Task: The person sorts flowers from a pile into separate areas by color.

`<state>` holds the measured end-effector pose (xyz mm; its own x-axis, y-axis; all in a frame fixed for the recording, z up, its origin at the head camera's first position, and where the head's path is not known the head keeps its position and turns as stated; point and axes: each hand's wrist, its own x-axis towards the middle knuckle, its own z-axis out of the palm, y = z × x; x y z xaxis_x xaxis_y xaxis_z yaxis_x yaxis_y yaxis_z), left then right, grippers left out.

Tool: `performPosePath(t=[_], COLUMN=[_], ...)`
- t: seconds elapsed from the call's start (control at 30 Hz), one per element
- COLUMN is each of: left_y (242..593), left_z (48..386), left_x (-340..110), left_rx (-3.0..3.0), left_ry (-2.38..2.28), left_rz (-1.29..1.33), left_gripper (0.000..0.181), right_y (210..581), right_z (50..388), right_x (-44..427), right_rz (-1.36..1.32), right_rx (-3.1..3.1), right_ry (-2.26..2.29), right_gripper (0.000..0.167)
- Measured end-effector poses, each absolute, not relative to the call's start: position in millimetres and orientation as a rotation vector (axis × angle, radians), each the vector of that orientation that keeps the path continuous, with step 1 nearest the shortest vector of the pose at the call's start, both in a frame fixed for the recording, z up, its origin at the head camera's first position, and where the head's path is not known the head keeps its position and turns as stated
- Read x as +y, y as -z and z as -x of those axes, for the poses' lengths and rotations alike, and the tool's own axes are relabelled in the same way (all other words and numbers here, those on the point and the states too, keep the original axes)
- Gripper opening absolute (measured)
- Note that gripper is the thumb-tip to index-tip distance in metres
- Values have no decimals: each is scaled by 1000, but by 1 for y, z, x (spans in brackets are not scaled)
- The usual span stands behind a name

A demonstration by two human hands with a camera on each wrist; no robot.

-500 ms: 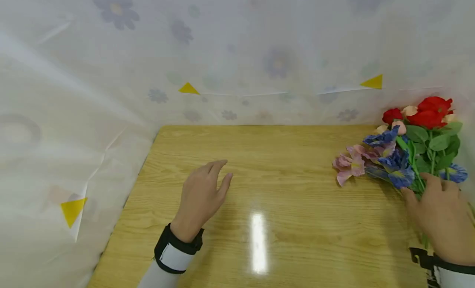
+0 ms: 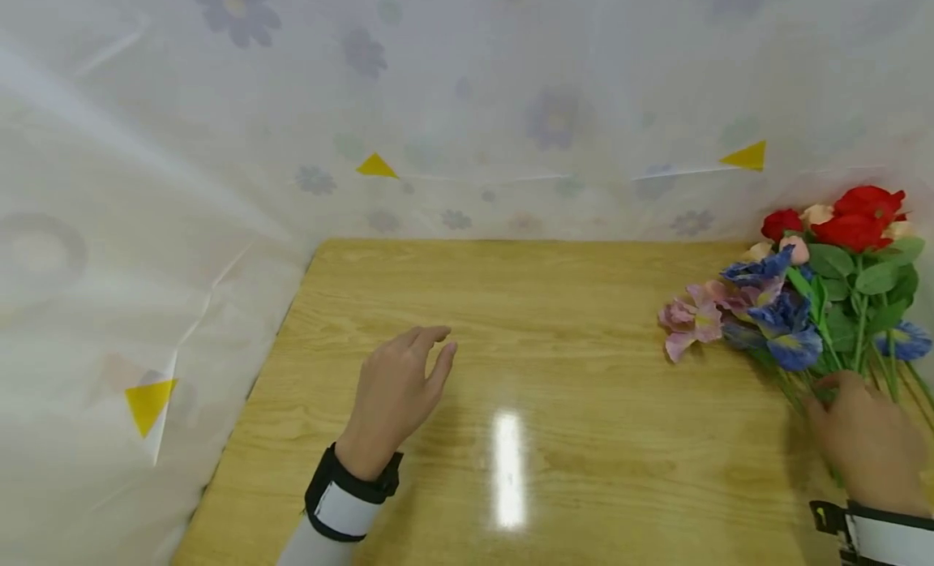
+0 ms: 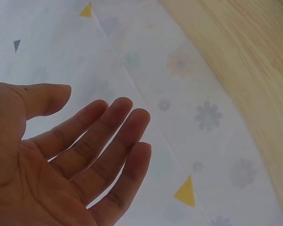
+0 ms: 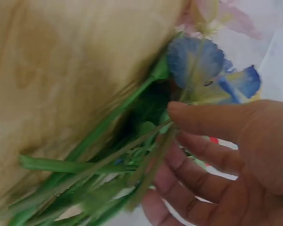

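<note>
A bunch of flowers lies at the right of the table: red roses (image 2: 861,217), blue irises (image 2: 795,343), a pink iris (image 2: 693,319), small pale buds and green leaves. My right hand (image 2: 868,440) is at the stems below the blooms, its fingers curled. In the right wrist view, the thumb and fingers of that hand (image 4: 217,160) pinch a stem (image 4: 153,165) under a blue iris (image 4: 195,63). How many stems lie between them is unclear. My left hand (image 2: 394,388) hovers over the left of the table, palm bare in the left wrist view, fingers loosely bent.
A wood-grain table (image 2: 584,306) meets a pale flower-printed sheet (image 2: 467,104) along its back and left edges. Yellow triangles (image 2: 375,165) mark the sheet. Loose green stems (image 4: 52,165) fan out below the right hand, and a light glare (image 2: 508,469) shows on the tabletop.
My right hand's fingers have curled in from a more spread pose onto the stems. The left hand stays almost where it was, and the view has shifted slightly.
</note>
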<state>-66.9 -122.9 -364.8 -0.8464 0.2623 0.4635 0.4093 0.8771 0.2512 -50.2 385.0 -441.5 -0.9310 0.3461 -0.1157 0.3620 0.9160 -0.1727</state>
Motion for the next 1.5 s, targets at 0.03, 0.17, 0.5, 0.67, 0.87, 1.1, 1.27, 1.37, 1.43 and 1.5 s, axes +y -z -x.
performPosePath(t=[0.03,0.17,0.5,0.67,0.87,1.1,1.27,1.37,1.43,1.5], left_y=[365,367,366,367,367,365,363,359,357,355], left_z=[66,65,61,62,62,60,55,52,50,48], left_x=[-123,-122,-119,-117,-115,-104,-80,-60,-47,-36], left_rx=[-2622,-2616,-2616,-2630,-2614,-2576,-2556,-2559,-2552,-2536], left_ry=[483,478,454,465,482,541,641,730,803,896], left_rz=[492,491,476,472,478,578,706,777,820,860], left_gripper=[24,23,22,24,22,21,24,28,30,31], right_y=[443,448,445,430,423,407,404,402,400,399], right_z=[51,52,56,61,67,63,51,42,37,33], right_x=[384,383,372,367,357,306,240,200,177,160], right_rz=[-564,-588,-623,-886,-877,-629,-193,196,431,601], right_rx=[3003,3033,3427,3243,3240,3267,3224,3152,3062,2981], right_ry=[296,309,412,621,800,1231,1628,1829,1910,1961], right_gripper=[37,31,41,53,54,46,28,22,22,22])
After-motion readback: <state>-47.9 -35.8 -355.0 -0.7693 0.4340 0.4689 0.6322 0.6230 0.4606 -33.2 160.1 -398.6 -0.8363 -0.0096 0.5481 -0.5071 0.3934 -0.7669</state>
